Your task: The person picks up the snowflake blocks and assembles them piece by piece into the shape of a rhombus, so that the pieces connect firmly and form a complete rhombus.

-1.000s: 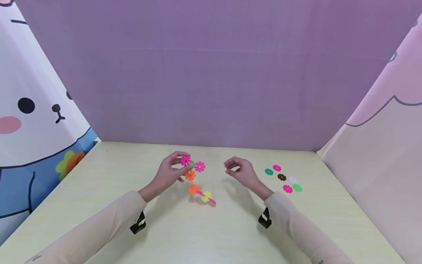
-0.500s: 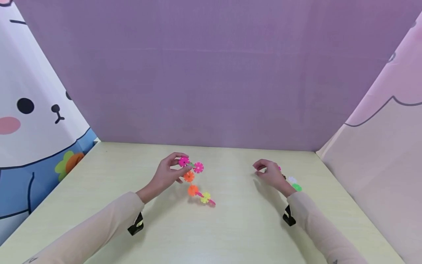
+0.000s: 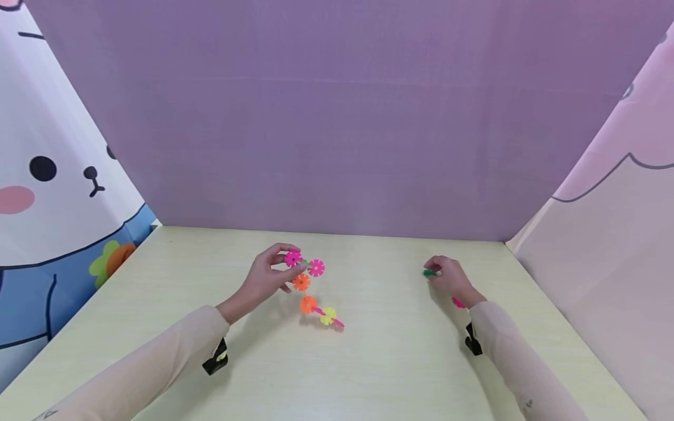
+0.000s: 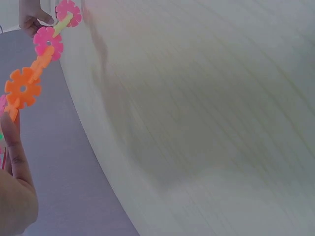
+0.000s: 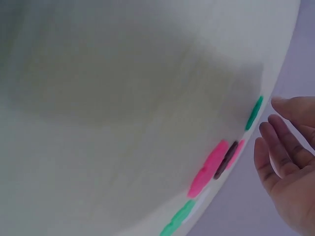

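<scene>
My left hand [image 3: 268, 275] pinches one end of a chain of linked flower-shaped plastic discs [image 3: 301, 282] between thumb and fingers. Pink, green, orange and yellow discs hang from it, the lower end close to the tabletop. In the left wrist view an orange disc [image 4: 23, 88] shows above that thumb. Over at the right, my right hand [image 3: 447, 277] hovers with loosely bent fingers beside a dark green disc [image 3: 430, 272]. In the right wrist view this green disc [image 5: 254, 113] lies on the table, with a gap between it and the fingertips.
Near the right hand lie loose discs: a pink disc [image 5: 208, 168], a dark brown disc [image 5: 226, 160], a light green disc [image 5: 177, 218] and others. Most are hidden behind the hand in the head view. A purple panel [image 3: 337, 128] stands along the back of the pale table [image 3: 368, 362].
My right hand has moved right, from near the chain to the loose discs, covering most of them in the head view. The left hand and chain have barely shifted.
</scene>
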A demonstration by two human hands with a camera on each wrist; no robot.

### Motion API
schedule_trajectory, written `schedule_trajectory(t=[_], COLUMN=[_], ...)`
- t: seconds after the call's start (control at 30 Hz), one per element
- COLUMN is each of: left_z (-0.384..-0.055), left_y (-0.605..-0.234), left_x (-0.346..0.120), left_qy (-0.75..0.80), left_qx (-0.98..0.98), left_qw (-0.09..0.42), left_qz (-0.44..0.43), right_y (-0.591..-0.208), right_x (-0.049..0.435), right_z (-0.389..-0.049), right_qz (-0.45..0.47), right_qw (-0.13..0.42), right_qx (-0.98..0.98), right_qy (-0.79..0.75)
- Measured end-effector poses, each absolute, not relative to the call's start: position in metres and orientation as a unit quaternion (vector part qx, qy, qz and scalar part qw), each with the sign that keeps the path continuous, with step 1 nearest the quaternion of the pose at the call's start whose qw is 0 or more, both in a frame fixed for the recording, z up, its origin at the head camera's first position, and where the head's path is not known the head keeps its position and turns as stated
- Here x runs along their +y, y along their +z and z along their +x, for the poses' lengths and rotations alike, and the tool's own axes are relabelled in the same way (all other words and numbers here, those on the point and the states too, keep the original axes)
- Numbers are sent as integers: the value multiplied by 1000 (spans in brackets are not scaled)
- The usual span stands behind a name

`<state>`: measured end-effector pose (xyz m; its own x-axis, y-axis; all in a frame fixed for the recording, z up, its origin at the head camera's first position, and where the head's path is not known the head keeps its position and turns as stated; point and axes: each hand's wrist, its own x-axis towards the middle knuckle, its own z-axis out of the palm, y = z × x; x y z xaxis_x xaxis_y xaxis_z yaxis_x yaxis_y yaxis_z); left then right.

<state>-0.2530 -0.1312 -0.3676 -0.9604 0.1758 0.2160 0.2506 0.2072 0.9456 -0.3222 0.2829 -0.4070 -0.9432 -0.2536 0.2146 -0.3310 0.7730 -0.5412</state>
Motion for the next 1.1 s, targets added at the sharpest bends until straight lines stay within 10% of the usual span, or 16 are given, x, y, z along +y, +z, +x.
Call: schedule_trajectory(t=[1.1], left_z=[-235], left_y=[-342], left_x=[-124], left_qy=[-605], left_qx=[-785], left_qw=[15], left_qz=[-131], right_y=[-405], right_x=[291], right_z=[-332], right_qz=[142], right_qw=[50], right_qx=[-955], right_qy=[256])
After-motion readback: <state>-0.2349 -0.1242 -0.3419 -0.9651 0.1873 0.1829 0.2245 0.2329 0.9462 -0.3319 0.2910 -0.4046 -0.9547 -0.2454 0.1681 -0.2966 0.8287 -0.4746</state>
